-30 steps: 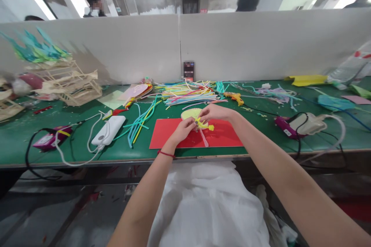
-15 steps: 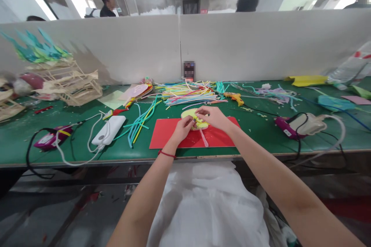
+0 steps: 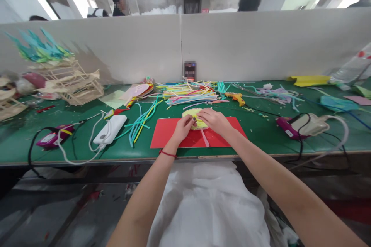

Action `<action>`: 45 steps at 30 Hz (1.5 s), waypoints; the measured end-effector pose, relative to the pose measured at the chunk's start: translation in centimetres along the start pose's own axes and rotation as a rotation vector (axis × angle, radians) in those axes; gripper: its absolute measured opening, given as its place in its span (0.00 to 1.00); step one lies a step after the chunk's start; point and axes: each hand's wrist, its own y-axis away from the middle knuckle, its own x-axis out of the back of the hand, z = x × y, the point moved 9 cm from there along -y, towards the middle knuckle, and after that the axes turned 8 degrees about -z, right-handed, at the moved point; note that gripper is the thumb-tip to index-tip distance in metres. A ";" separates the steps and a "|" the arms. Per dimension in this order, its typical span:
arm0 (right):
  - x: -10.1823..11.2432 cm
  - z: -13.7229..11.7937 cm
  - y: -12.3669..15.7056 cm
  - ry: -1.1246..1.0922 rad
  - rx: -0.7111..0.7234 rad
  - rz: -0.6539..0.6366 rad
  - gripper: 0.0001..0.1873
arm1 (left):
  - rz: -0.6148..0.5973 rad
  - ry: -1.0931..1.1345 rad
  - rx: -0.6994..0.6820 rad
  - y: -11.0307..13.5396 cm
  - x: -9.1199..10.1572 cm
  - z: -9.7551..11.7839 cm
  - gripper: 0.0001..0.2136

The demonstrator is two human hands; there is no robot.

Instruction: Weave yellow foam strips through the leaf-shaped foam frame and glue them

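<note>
A round yellow fan-shaped piece [image 3: 189, 112] with a pale pink handle [image 3: 205, 139] lies on a red sheet [image 3: 165, 133] at the table's front. Bent fingers of my left hand [image 3: 183, 127] close together at the left part of the yellow face; a small dark spot shows at their tips. Opposite it, my right hand [image 3: 215, 120] rests over the right part of the fan, fingers curled together and touching its surface. Whatever lies between the fingertips of either hand is too small and covered to make out.
Behind the red sheet lies a pile of coloured strips [image 3: 188, 93], with an orange glue gun [image 3: 236, 97] at its right. A white power bank [image 3: 110, 129] with cables, loose teal strips [image 3: 140, 121] and a wooden-stick model [image 3: 72, 83] are leftward. A power strip [image 3: 310, 125] stands right.
My right hand has flattened and lowered onto the fan, its fingers drawn closer together. The left hand stays nearly in place. The view has shifted slightly.
</note>
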 end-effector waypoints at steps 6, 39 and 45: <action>-0.9 -0.7 0.0 0.162 0.038 -0.025 0.17 | 0.058 -0.056 -0.006 0.0 0.4 -0.3 0.08; -1.2 1.2 -0.4 -0.235 -0.345 -0.027 0.11 | 0.084 -0.172 -0.079 0.1 0.7 -0.3 0.06; -1.8 2.5 0.1 -0.363 -0.494 -0.013 0.09 | 0.085 -0.179 -0.080 0.1 0.7 -0.2 0.07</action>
